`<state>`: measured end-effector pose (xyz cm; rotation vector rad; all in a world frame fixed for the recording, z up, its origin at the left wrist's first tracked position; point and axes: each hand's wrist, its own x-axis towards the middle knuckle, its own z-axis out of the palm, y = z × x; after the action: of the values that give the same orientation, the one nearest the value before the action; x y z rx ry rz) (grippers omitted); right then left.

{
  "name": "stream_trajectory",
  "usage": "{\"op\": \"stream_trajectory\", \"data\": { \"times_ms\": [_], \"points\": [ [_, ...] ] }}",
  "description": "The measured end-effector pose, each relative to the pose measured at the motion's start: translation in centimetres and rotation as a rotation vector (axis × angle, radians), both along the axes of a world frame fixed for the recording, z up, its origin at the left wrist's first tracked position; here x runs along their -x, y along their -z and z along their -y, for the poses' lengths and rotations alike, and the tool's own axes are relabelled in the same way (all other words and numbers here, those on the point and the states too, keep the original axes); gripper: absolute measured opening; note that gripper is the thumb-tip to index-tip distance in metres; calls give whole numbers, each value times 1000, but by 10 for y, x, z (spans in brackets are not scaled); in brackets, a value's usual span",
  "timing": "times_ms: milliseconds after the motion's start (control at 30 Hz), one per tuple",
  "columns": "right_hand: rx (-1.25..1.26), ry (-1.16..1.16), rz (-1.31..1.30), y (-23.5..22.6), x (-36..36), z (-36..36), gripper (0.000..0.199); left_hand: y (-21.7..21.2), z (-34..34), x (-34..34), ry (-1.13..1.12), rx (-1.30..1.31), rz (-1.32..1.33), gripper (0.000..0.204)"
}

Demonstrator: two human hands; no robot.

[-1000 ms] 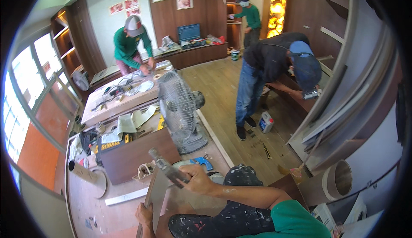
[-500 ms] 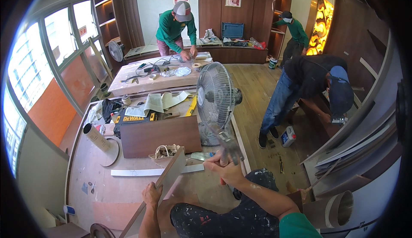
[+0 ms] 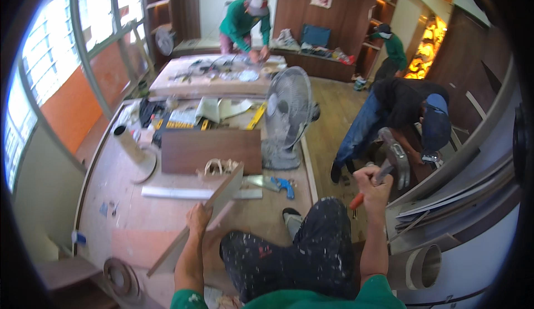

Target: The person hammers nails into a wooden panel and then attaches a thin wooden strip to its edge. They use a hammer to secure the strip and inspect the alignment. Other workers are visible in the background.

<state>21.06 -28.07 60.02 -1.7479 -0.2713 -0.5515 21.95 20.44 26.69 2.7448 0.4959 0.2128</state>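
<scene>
My left hand (image 3: pixel 198 218) is closed round the edge of a narrow wooden board (image 3: pixel 227 191), which stands on edge, slanting across the work surface. In my right hand (image 3: pixel 372 186) is a claw hammer (image 3: pixel 398 160), raised out to the right, its head up and the red-orange end of its handle below my fist. Beyond the board lie a white strip (image 3: pixel 172 192) and a hand saw with a blue handle (image 3: pixel 285 186). A cloth bag (image 3: pixel 219 167) sits against a dark brown panel (image 3: pixel 208 147).
A standing fan (image 3: pixel 288 114) is at the platform's right edge. A person in black (image 3: pixel 409 103) bends at the right; a person in green (image 3: pixel 245 22) works at the far table (image 3: pixel 167 81). A cardboard tube (image 3: pixel 129 145) stands left. Long boards (image 3: pixel 461 192) lean at the right.
My right hand has swung the hammer right and away from the board, beyond the fan. The left hand keeps its grip on the board. The view has shifted slightly, uncovering the saw's blue handle.
</scene>
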Motion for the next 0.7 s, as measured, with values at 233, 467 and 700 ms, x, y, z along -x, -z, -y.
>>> {"op": "stream_trajectory", "data": {
  "times_ms": [233,467,700],
  "points": [
    [6,-44,-502,50,47,26,19,-13,2,-2,52,4,-6,41],
    [-147,-321,-780,141,33,-7,29,-37,5,0,59,85,-160,65],
    [-67,-541,-833,224,-36,-50,28,-34,1,-8,-37,200,-210,74]
  ]
}}
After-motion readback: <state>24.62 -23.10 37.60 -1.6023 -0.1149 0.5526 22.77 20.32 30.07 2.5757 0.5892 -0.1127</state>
